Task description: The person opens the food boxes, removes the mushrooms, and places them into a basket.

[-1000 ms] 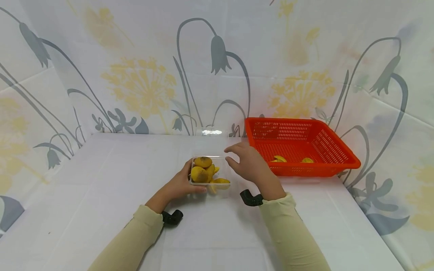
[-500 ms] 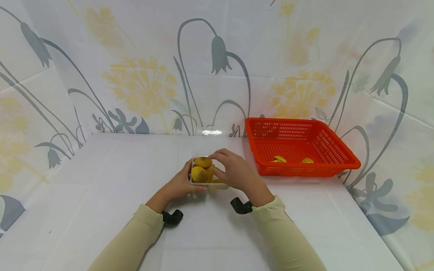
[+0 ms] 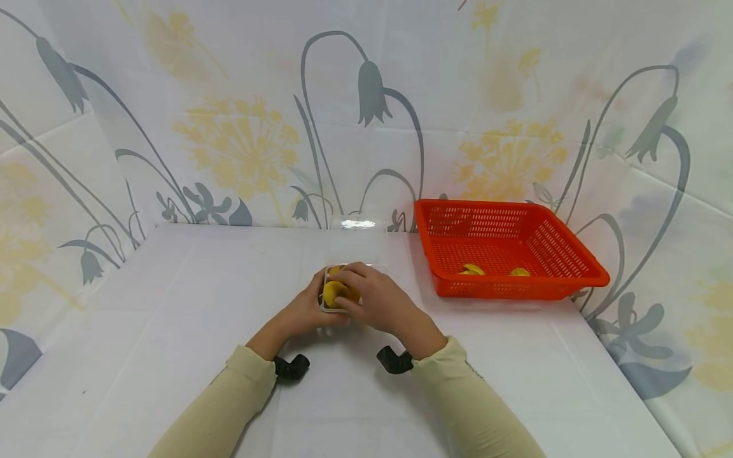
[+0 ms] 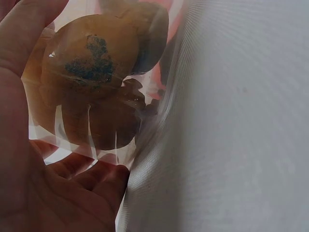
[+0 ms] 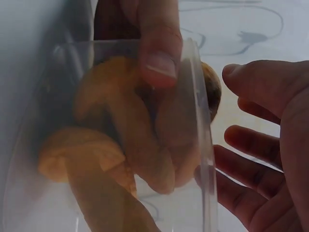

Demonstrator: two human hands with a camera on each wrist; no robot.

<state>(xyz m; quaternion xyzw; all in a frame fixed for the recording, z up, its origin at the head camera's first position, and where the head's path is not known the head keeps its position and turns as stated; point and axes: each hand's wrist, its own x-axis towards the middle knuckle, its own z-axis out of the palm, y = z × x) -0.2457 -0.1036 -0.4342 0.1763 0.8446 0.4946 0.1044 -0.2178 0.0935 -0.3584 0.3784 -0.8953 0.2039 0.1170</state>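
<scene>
A clear plastic box [image 5: 208, 198] with yellow mushrooms [image 3: 333, 294] inside stands in the middle of the table, its transparent lid [image 3: 357, 242] lying back behind it. My left hand [image 3: 309, 308] grips the box from the left side, thumb along the near wall. Through the plastic in the left wrist view, a mushroom cap [image 4: 91, 58] shows dark patches. Over the box's open top is my right hand [image 3: 380, 302], its parted fingers right at the mushrooms. In the right wrist view its thumb points at a cap [image 5: 212, 92] rising above the rim.
A red perforated basket [image 3: 523, 287] stands at the back right, with a few yellow mushrooms [image 3: 472, 269] in it. White cloth covers the table [image 3: 172, 318], and a flower-patterned cloth [image 3: 246, 95] hangs behind.
My right hand has moved left from beside the box to over it, now covering most of the mushrooms. My left hand and the box have stayed in place.
</scene>
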